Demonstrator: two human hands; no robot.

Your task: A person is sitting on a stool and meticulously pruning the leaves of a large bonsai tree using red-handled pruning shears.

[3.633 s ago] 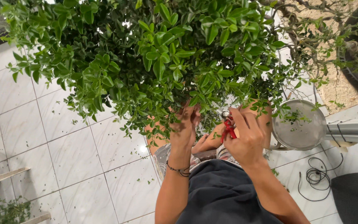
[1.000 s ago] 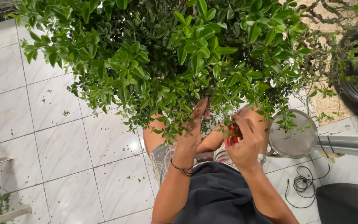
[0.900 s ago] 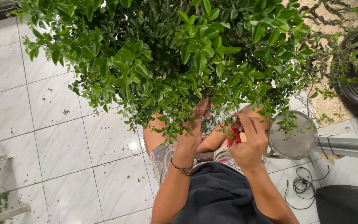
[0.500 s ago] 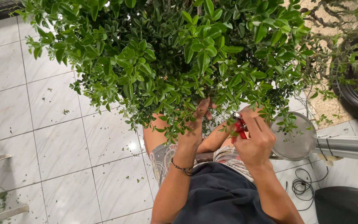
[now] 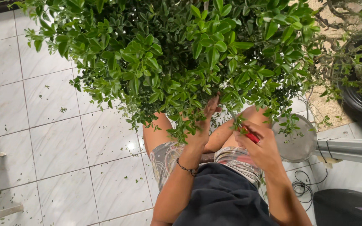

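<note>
Red-handled shears point(image 5: 251, 136) beside green bush point(image 5: 181, 54)

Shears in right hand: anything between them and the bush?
Nothing separate. The red-handled shears in the right hand already reach the bush; only its own hanging leaves cover the blades. The left hand is beside them.

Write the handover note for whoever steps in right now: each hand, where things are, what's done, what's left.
Left hand: reaching up into the lower foliage of the bush, fingers among the twigs; a dark bracelet on that wrist.
Right hand: closed around red-handled shears, blades up at the leaves; whether they are open cannot be told.
Done: small leaf clippings lie scattered over the white tiled floor.
Left: the underside of the bush is uneven, with sprigs hanging down around the hands.
Nearby: a round metal dish and a black cable on the right.
</note>
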